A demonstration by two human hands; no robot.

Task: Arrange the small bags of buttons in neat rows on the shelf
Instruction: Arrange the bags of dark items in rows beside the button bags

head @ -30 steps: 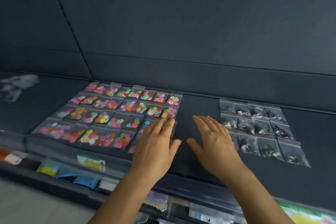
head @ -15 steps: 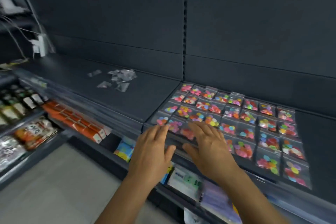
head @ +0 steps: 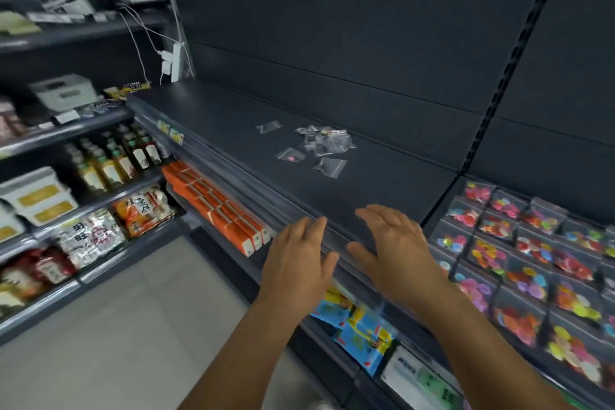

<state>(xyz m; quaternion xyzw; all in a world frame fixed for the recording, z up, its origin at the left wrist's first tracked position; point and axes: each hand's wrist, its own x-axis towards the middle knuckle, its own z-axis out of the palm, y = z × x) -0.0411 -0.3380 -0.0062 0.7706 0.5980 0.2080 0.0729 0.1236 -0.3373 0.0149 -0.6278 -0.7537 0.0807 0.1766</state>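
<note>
Several small clear bags of coloured buttons (head: 529,256) lie in neat rows on the dark shelf (head: 366,183) at the right. A loose heap of small clear bags (head: 324,143) lies further back on the left section of the same shelf, with a few strays around it. My left hand (head: 298,258) hovers flat at the shelf's front edge, fingers straight, holding nothing. My right hand (head: 391,246) is beside it over the shelf's front lip, fingers spread and empty, just left of the arranged rows.
Orange packs (head: 219,206) and blue packets (head: 359,333) fill the shelf below. A side rack at left holds bottles (head: 113,156), snack bags (head: 143,210) and white tubs (head: 36,196). A power strip with cables (head: 173,60) hangs at the back corner.
The view has swung left from the arranged rows toward the loose heap. Both hands moved left off the coloured bags to the front edge of the shelf's left section.
</note>
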